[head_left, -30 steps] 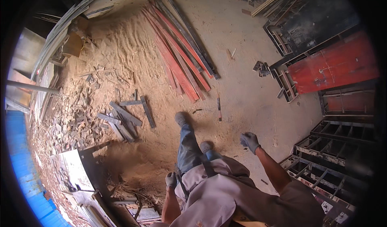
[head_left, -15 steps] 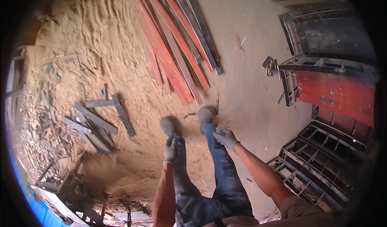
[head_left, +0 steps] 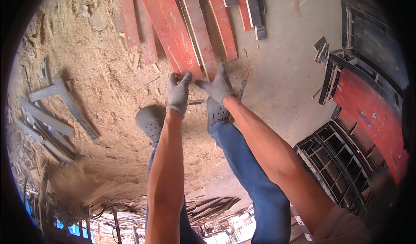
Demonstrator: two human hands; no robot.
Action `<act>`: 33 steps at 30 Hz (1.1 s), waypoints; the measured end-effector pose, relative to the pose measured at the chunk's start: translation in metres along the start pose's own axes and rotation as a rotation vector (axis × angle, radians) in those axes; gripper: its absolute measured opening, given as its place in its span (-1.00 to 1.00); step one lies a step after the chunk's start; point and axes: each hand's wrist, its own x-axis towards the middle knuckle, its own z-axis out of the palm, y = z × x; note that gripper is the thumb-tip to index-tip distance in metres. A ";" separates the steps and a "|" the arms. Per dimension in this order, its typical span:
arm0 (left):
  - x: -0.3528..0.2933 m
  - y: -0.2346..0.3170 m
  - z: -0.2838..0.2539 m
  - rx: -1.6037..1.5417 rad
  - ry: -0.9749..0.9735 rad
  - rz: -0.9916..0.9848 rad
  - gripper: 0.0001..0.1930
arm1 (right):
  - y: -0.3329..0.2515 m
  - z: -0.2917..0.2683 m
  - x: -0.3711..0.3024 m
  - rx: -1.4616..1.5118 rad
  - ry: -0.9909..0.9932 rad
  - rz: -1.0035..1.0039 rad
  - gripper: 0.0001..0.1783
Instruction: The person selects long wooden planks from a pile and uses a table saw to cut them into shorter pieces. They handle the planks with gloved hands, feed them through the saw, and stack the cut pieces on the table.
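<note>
Head: red plank (head_left: 171,31) at fingertips (head_left: 187,76)

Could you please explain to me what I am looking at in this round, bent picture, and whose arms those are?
The picture comes from a wide fisheye camera worn on a person's head, looking down, so straight edges curve near the rim. The two bare forearms rising from the bottom edge are the wearer's own. Both hands wear grey gloves: the left hand and the right hand reach down to the near ends of red boards lying side by side on the sandy ground. The fingers are spread at the board ends; nothing is clearly gripped or lifted. Below the hands you see the wearer's blue trousers and grey clogs. To the left lie grey wooden offcuts; to the right stand dark framed panels, one with a red face.
</note>
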 end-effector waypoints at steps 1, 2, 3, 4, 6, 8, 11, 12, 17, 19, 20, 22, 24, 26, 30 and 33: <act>0.015 -0.010 0.013 0.147 0.114 0.062 -0.31 | 0.005 -0.003 0.009 0.049 -0.142 -0.009 -0.09; 0.020 -0.013 0.019 0.116 0.015 -0.001 -0.37 | 0.019 -0.004 0.020 0.090 -0.279 -0.001 -0.12; 0.019 -0.011 0.003 0.090 -0.035 -0.073 -0.43 | 0.001 -0.013 0.010 0.130 -0.367 0.009 -0.17; 0.019 -0.009 0.000 0.057 -0.118 -0.139 -0.48 | -0.006 -0.032 0.004 0.162 -0.424 0.034 -0.22; 0.018 -0.015 0.000 -0.037 -0.109 -0.073 -0.62 | -0.001 -0.050 -0.002 0.421 -0.435 0.044 -0.38; 0.003 -0.012 0.005 -0.325 -0.172 -0.056 -0.62 | 0.007 -0.043 0.005 0.462 -0.409 0.055 -0.37; 0.011 -0.007 0.015 -0.493 -0.307 -0.173 -0.52 | 0.015 0.012 0.017 0.478 -0.348 0.021 -0.22; 0.013 -0.003 0.011 -0.502 -0.342 -0.231 -0.51 | 0.010 0.018 0.015 0.506 -0.370 0.051 -0.17; -0.002 0.007 -0.041 -0.320 -0.410 -0.072 -0.60 | -0.012 -0.018 -0.001 0.915 -0.659 0.090 -0.25; -0.034 0.022 -0.049 -0.259 -0.475 -0.063 -0.55 | -0.026 -0.057 -0.022 0.996 -0.842 0.162 -0.40; -0.051 0.020 -0.062 -0.310 -0.525 -0.079 -0.54 | -0.037 -0.081 -0.033 1.039 -0.948 0.158 -0.39; -0.094 0.038 -0.063 -0.508 -0.586 -0.157 -0.51 | -0.052 -0.133 -0.064 0.969 -0.970 0.052 -0.39; -0.158 0.095 -0.050 -0.804 -0.477 -0.273 -0.45 | -0.066 -0.183 -0.099 0.781 -0.833 -0.141 -0.39; -0.196 0.119 -0.068 -0.693 -0.614 -0.079 -0.41 | -0.085 -0.221 -0.128 0.690 -0.704 -0.227 -0.39; -0.240 0.158 -0.074 -0.528 -0.511 -0.088 -0.65 | -0.112 -0.269 -0.158 0.771 -0.566 -0.226 -0.40; -0.259 0.176 -0.067 -0.424 -0.367 -0.080 -0.77 | -0.116 -0.279 -0.175 0.701 -0.496 -0.251 -0.40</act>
